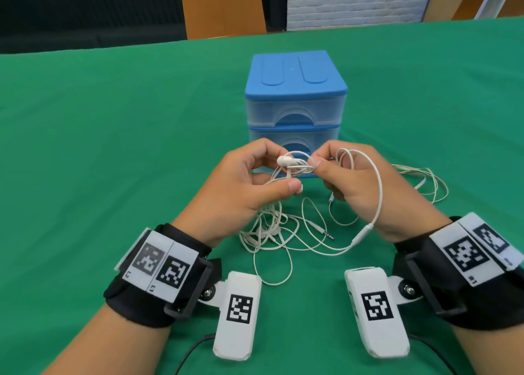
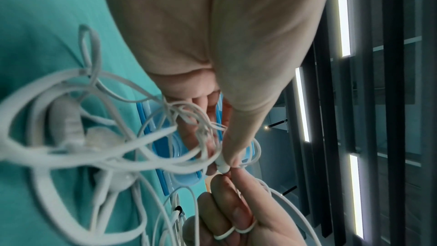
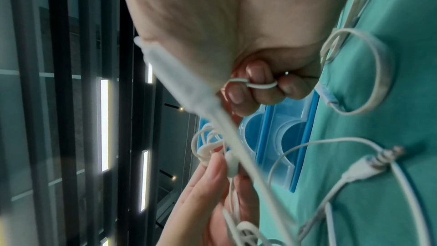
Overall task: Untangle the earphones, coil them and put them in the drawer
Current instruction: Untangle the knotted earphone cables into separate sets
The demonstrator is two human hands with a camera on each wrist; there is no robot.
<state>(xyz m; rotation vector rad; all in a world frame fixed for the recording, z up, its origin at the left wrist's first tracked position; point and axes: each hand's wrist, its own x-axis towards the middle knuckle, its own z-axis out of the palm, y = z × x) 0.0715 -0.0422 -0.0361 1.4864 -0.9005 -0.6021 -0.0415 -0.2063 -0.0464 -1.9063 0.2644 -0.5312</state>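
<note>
White earphones (image 1: 295, 166) form a tangled knot held above the green table, in front of the blue two-drawer box (image 1: 295, 111). My left hand (image 1: 272, 176) pinches the cable and an earbud (image 1: 285, 160) between thumb and fingers. My right hand (image 1: 323, 166) pinches the knot from the right, with cable looped round its curled fingers (image 3: 257, 85). A long loop runs over the back of the right hand to a white cable piece (image 1: 364, 233). More cable lies heaped on the cloth below the hands (image 1: 272, 233), ending in a jack plug (image 1: 329, 236). Both drawers are closed.
Another bunch of white cable (image 1: 425, 181) lies on the green cloth (image 1: 113, 147) right of the box. Wrist cameras (image 1: 238, 315) hang under both wrists near the front edge. A white brick wall and brown panels stand beyond the table's far edge.
</note>
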